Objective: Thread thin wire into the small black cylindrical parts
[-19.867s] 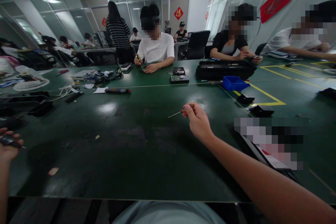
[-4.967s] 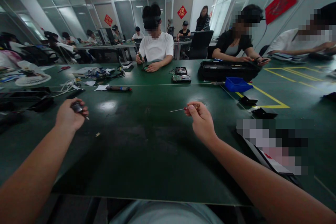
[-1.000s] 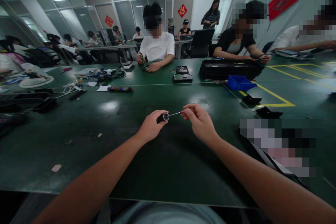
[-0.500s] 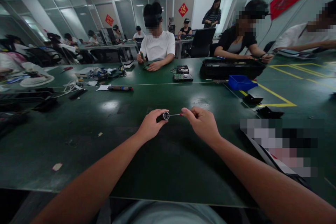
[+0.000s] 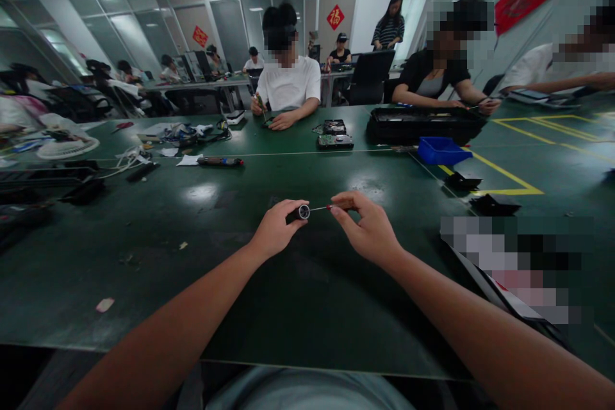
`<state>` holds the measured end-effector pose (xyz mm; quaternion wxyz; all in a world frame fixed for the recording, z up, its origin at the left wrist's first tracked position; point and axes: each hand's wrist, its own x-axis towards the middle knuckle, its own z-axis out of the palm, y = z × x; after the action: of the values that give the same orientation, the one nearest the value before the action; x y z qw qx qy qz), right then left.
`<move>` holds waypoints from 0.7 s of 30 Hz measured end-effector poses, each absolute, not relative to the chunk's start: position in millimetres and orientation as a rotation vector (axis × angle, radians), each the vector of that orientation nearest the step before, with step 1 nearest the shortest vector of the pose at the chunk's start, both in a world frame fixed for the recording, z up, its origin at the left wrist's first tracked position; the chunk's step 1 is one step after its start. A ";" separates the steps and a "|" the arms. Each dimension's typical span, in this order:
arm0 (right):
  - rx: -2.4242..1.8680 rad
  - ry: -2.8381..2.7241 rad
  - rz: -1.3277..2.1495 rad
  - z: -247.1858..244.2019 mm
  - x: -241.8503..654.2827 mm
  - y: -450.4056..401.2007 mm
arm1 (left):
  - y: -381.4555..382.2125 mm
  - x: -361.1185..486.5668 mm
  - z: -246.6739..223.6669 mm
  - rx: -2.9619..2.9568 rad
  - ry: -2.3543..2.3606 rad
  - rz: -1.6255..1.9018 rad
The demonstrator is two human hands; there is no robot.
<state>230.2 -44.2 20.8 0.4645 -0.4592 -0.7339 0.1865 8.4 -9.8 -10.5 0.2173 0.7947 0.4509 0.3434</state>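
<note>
Left hand (image 5: 273,230) clamps black cylinder (image 5: 302,212) above green table (image 5: 307,320). Right hand (image 5: 368,227) pinches screwdriver (image 5: 329,207), shaft at cylinder's rim. Work seems under way, not finished: no removed part visible; whether anything is loosened, cannot tell.

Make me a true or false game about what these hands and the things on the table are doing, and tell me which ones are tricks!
1. The left-hand grip is around a dark cylinder. True.
2. The thin tool lies flat on the green table. False: the right-hand grip holds it.
3. The tool's shaft points toward the cylinder. True.
4. The small tray beside the long black case is yellow. False: it is blue.
5. The diamond sign on the door at the back is green. False: it is red.
</note>
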 end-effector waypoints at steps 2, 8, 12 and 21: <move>-1.083 -1.851 0.455 20.7 230.5 -45.1 | -9.8 8.1 -10.5 2.200 1.249 0.954; -1.191 -1.881 0.496 22.8 231.1 -47.6 | -10.1 8.0 -10.3 2.201 1.258 0.944; -1.268 -1.822 0.534 23.9 229.8 -48.0 | -10.3 8.7 -10.3 2.198 1.252 0.955; -1.327 -1.795 0.510 25.1 226.8 -46.9 | -10.7 8.8 -10.0 2.205 1.242 0.946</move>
<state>226.8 -46.9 25.1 0.4132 -0.5278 -0.7138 0.2029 8.8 -10.7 -10.0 0.2182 0.7965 0.4487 0.3416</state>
